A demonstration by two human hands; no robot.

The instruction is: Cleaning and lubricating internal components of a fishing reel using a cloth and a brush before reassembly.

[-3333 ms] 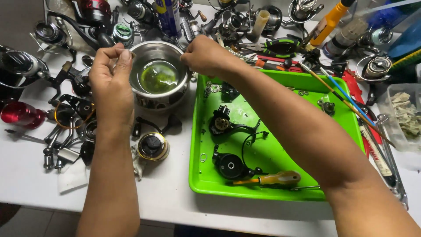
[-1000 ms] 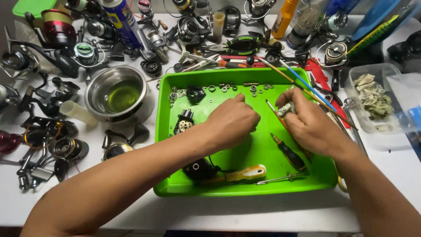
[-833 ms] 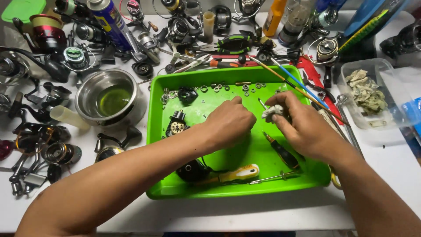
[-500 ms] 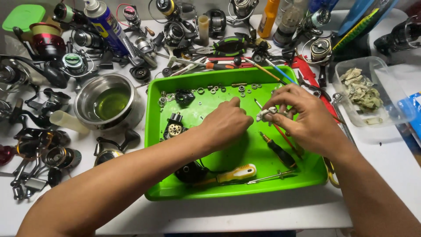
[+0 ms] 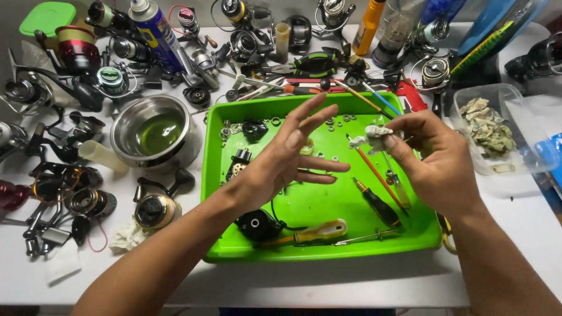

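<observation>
1. The right hand [image 5: 436, 167] is raised over the right part of the green tray [image 5: 304, 253]; a small crumpled wad of whitish tissue [image 5: 374, 136] is pinched between thumb and fingertips, the remaining fingers curled loosely.
2. The left hand [image 5: 281, 161] is held open beside it, to its left, fingers spread and nothing gripped; the two hands are near but apart.
3. The wad is judged very light, soft and easily crushed, possibly damp or greasy; a light fingertip pinch at its bulk is considered sufficient. Whether a small part is wrapped inside cannot be told.
4. Directly below the right hand, a thin red-handled brush [image 5: 374, 172] and a dark-handled screwdriver [image 5: 377, 205] are noted lying in the tray; below the left hand, a black reel body [image 5: 254, 225] and a yellow-handled screwdriver [image 5: 310, 233].
5. Small washers and rings are scattered beyond the fingers at the tray's far side; these are judged easily lost.
6. Left of the tray, a steel bowl [image 5: 155, 131] of greenish liquid is recorded; right of it, a clear plastic tub [image 5: 494, 137] of used wads.
7. The white table [image 5: 328, 287] is crowded with reels, tools and spray cans at the far and left sides.
</observation>
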